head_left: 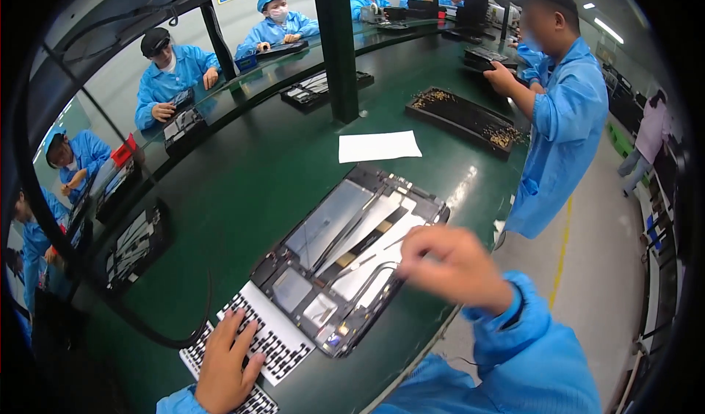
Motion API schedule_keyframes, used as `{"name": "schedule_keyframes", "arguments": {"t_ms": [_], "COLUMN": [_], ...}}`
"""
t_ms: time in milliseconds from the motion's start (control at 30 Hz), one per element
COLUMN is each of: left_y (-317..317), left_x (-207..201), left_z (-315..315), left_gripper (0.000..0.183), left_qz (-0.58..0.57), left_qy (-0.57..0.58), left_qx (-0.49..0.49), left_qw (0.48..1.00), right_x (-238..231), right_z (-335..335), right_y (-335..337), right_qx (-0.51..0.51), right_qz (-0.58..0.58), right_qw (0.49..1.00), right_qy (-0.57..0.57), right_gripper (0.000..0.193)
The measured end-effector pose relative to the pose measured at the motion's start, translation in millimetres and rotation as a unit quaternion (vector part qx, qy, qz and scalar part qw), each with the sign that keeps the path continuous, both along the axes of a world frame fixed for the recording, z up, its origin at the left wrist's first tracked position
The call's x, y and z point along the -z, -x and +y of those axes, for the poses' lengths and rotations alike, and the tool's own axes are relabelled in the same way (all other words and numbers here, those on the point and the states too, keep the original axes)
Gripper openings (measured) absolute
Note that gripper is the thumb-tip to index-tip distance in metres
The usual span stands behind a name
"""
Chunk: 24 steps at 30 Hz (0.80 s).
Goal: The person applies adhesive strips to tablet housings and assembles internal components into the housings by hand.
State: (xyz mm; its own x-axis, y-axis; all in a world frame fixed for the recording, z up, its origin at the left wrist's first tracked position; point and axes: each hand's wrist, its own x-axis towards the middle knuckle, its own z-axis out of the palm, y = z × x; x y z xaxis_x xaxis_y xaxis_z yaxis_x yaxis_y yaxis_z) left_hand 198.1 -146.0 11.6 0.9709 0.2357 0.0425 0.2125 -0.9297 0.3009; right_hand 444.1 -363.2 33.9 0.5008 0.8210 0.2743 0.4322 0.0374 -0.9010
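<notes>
"What's the biggest thing in front of you?"

"The green bench [242, 186]. It runs beneath the open black device [349, 256] and far out beyond its far end. The device comes next: it lies flat right before me, its insides showing."

"And beside the device?"

"White sheets with rows of small black shapes [279, 337], close up against its near end, toward the left. I can't tell if the upper one touches it."

"Your hands?"

"My left hand [226, 366] rests on those sheets, off the device's near end, fingers spread and gripping nothing. My right hand [459, 267] is at the device's right edge, fingers curled, thumb and forefinger nearly meeting. It's blurred, so I can't tell if anything is pinched there."

"How do you do this well?"

"I'd say a steady left palm, so the sheets don't creep against the device. With my right, light pressure and small movements from above its edge, careful not to snag the thin dark cable [364, 285] curving just inside it."
</notes>
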Motion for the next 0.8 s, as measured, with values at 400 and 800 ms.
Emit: {"name": "schedule_keyframes", "arguments": {"t_ms": [400,800], "left_y": [-163,-171], "left_x": [-13,-15], "left_z": [-77,-80], "left_gripper": [0.035,0.030], "left_qz": [-0.171,-0.142], "left_qy": [0.011,0.067], "left_qx": [0.328,0.326], "left_qw": [0.929,0.932], "right_x": [36,32], "right_z": [-19,-20], "right_y": [-84,-89], "right_qx": [-0.052,-0.054], "right_qz": [-0.016,-0.012], "right_qw": [0.998,0.998], "right_qy": [0.029,0.022], "right_gripper": [0.002,0.004]}}
